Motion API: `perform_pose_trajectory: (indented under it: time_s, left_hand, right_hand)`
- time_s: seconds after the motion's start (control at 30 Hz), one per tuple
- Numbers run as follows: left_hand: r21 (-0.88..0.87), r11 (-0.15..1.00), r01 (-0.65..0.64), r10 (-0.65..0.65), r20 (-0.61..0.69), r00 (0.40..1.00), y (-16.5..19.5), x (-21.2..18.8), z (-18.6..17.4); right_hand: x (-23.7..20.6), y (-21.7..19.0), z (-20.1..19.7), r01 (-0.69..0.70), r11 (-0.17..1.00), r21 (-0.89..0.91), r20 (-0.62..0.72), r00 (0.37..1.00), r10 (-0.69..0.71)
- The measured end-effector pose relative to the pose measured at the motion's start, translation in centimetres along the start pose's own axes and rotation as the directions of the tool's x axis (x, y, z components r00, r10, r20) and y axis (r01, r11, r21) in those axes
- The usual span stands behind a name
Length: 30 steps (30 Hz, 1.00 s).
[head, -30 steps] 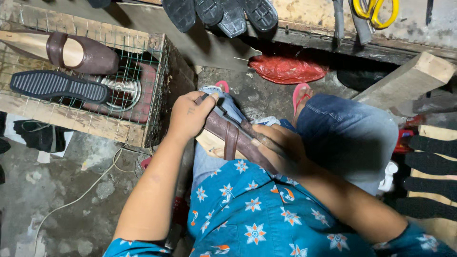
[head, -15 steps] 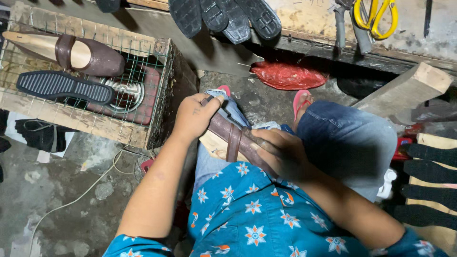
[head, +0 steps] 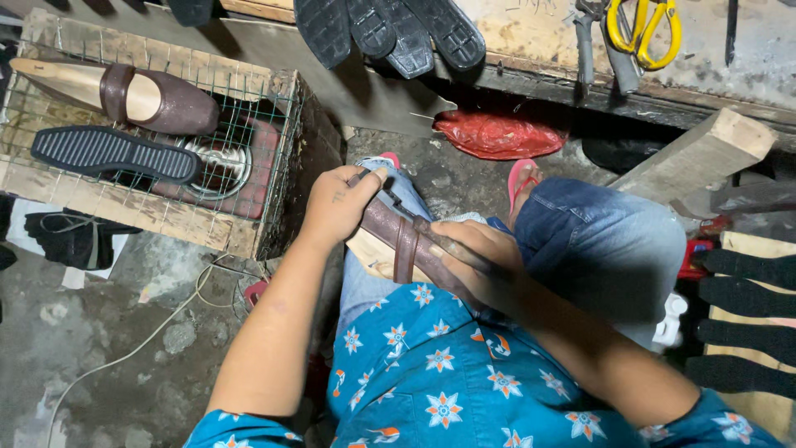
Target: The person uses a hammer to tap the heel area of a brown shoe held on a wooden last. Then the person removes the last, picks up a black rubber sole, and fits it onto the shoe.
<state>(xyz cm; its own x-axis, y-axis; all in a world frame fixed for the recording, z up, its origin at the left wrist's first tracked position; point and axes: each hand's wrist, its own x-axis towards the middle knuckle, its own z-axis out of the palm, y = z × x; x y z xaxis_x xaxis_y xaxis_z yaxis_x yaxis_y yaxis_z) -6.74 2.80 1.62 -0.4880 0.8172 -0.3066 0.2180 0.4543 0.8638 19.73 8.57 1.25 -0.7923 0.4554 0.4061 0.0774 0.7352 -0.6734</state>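
Brown shoe gripped in left hand and right hand, sole unattached, finished shoe at 10 o'clock

left hand grips toe end of brown strapped shoe on lap | right hand clasps its heel end | wire crate just left

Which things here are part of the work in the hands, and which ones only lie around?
In hand: brown shoe, held by left hand and right hand.

Lying about: black soles, finished shoe, sole on cage, yellow scissors, red bag.
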Motion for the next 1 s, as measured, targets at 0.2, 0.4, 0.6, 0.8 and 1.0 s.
perform_pose_trajectory:
  time_s: [0.2, 0.4, 0.6, 0.8, 1.0]
  left_hand:
    - [-0.042, 0.999, -0.023, 0.023, 0.001, 1.000, -0.3, -0.1, 0.1]
    - [-0.043, 0.999, -0.016, 0.017, 0.020, 1.000, -0.3, 0.0, -0.2]
    - [0.010, 1.000, -0.019, 0.018, 0.022, 1.000, 0.0, -0.1, 0.0]
    - [0.116, 0.993, -0.017, 0.017, 0.001, 1.000, 0.7, 0.0, 0.0]
    - [0.111, 0.994, 0.016, -0.017, 0.002, 1.000, 0.5, -0.1, -0.1]
  right_hand:
    - [0.2, -0.1, -0.2, 0.120, 0.986, -0.113, 0.023, 0.993, -0.119]
    - [-0.1, -0.9, -0.7, -0.018, 0.999, 0.038, 0.019, 1.000, 0.017]
    - [-2.0, -0.7, -1.4, -0.160, 0.985, 0.061, 0.043, 0.987, 0.158]
    - [-0.9, 0.0, 0.6, -0.175, 0.976, 0.128, -0.033, 0.983, 0.181]
    - [0.1, 0.1, 0.7, -0.142, 0.989, 0.045, 0.048, 0.989, 0.140]
